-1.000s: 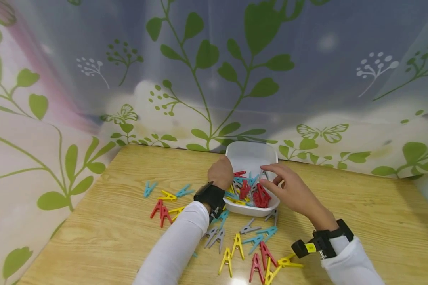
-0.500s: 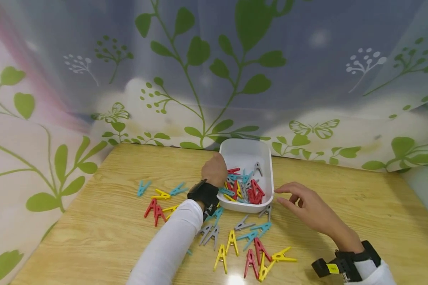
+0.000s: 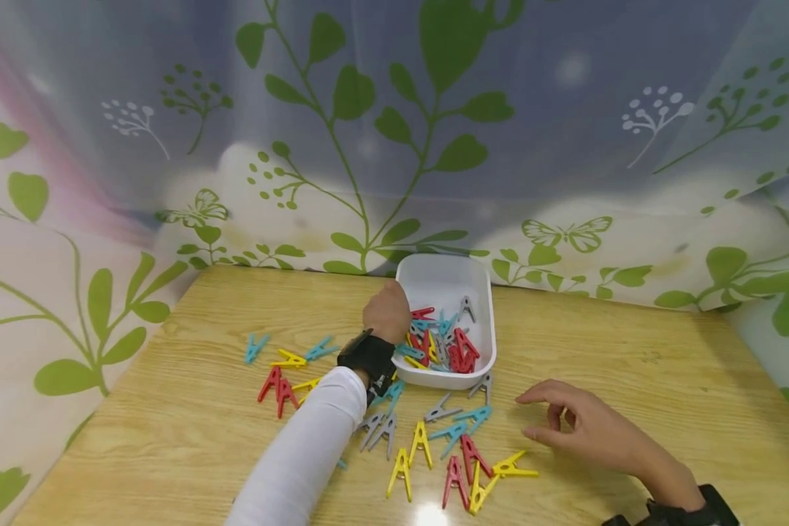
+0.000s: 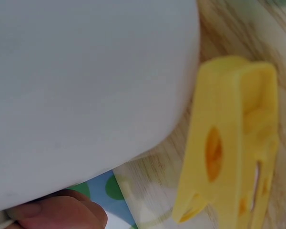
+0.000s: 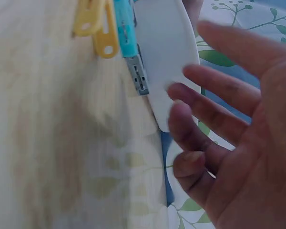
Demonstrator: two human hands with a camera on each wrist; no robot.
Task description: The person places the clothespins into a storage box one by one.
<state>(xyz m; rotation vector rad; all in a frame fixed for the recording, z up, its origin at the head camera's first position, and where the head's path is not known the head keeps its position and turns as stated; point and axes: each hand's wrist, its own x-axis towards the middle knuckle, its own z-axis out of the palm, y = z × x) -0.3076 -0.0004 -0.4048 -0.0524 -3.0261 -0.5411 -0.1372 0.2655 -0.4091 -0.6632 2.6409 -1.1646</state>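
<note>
A white plastic box (image 3: 443,272) stands near the table's back edge, with red, blue, yellow and grey clothespins heaped in its front half. My left hand (image 3: 388,313) grips the box's left rim; in the left wrist view, curled fingers (image 4: 62,212) touch the edge of the box (image 4: 86,95). A grey clothespin (image 3: 467,309) lies inside, towards the right wall. My right hand (image 3: 592,431) hovers over the table to the right of the box, holding nothing. The right wrist view shows that hand (image 5: 248,152) with fingers spread and loosely bent.
In front of the box lie several loose clothespins, among them a yellow one (image 3: 400,473), a red one (image 3: 455,481) and a blue one (image 3: 476,417). More lie left of my left arm, including a red one (image 3: 271,383). A patterned cloth (image 3: 368,146) hangs behind the table (image 3: 598,329).
My right hand has let go of the grey clothespin, which now lies in the box, and has moved away to the right and nearer to me. My left hand stays at the box's rim.
</note>
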